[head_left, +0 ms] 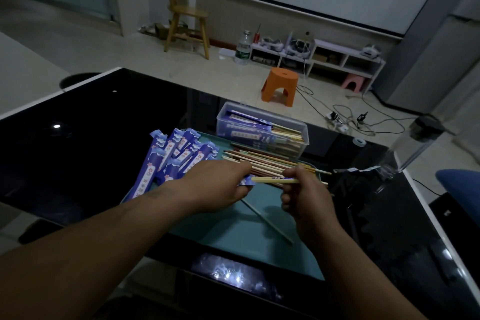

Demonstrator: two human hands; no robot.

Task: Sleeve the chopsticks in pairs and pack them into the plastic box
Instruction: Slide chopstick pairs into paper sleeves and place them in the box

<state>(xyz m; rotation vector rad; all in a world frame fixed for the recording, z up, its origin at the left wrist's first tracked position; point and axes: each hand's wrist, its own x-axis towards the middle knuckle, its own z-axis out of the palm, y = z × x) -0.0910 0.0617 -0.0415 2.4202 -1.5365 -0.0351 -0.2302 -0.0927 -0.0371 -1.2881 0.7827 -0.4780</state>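
While over the tray [233, 236], left hand [218, 182] around sleeve [245, 182], right hand [305, 196] around chopsticks [270, 180]

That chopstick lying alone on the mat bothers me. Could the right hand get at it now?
Probably, but not yet: the stray chopstick lies uncovered on the teal mat just below the right hand, yet that hand is pinching a pair of chopsticks at a sleeve.

Both bare forearms reach forward and converge. The left grip [220, 179], knuckles up, pinches a sleeve [245, 182] at its fingertips. The right grip [304, 189], fingers curled, pinches a pair of chopsticks [270, 180]. The two grips sit near each other, not touching.
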